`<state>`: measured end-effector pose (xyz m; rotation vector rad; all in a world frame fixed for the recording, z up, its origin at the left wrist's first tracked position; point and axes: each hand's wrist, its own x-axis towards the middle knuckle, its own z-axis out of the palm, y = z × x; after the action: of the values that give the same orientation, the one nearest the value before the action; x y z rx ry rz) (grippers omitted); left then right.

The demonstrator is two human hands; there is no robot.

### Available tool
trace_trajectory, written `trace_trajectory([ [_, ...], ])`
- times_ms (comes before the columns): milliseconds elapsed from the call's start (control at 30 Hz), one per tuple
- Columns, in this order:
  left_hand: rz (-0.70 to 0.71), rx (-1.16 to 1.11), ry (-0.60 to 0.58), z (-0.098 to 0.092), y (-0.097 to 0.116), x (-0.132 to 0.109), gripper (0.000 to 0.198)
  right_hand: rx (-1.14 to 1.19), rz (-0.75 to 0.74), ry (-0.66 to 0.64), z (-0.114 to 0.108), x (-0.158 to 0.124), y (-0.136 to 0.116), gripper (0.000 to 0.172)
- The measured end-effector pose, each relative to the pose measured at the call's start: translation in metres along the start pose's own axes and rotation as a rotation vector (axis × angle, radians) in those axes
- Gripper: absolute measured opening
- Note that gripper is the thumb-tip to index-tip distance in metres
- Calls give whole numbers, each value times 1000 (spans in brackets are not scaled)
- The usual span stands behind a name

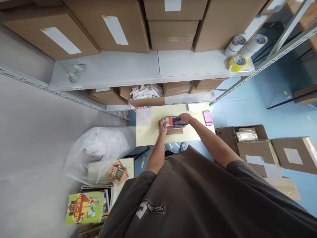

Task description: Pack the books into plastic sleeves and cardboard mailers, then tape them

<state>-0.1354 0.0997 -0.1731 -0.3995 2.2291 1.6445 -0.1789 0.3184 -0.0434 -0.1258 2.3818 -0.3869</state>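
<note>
While the right hand (pixel 185 118) curls its fingers around the blue end of a blue, orange and white oblong tool (pixel 170 121), the left hand (pixel 162 128) is bent at the left end of a small brown cardboard piece (pixel 174 131); whether those left fingers pinch it or merely rest there, I cannot tell. The tool looks like a tape dispenser, though it is small and partly covered. It lies over the cardboard, which sits around the middle of a pale yellow rectangular table (pixel 151 138). Near the table's right edge is a pink rectangular object (pixel 208 118), and at its far left corner a pale pinkish flat sheet (pixel 143 117). Beyond stands a grey metal shelf (pixel 123 67), its lower level bearing an open brown cardboard box filled with white slender pieces (pixel 146 92). On the upper level, a yellow roll of tape (pixel 237 63) sits beside white rolls at the right. To the table's left bulges a translucent plastic bag (pixel 104 142), with a green-covered book (pixel 85 207) nearer the person.
</note>
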Motion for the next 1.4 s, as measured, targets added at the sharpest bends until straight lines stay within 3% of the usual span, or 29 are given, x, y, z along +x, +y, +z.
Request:
trace_trajectory([
  [133,-61,115,72,3,-1,-2,59,-44,2,-18,1,-10,23,79],
  [367,-50,231,71,3,3,3,60,-82,256,48,-22,-64,159,63],
  [467,-48,271,70,3,6,4,60,-77,301,54,-29,-79,188,62],
  [600,-42,272,88,3,7,5,63,-113,321,61,-12,-72,174,61],
  [833,-40,283,82,0,1,10,70,63,455,94,37,-28,121,54],
  [1033,-75,300,91,2,-2,13,69,138,447,196,66,9,75,40],
  [1200,-78,336,78,3,1,14,66,142,500,228,71,14,75,34],
  [1400,-86,459,66,4,1,8,55,158,518,227,57,32,76,32],
])
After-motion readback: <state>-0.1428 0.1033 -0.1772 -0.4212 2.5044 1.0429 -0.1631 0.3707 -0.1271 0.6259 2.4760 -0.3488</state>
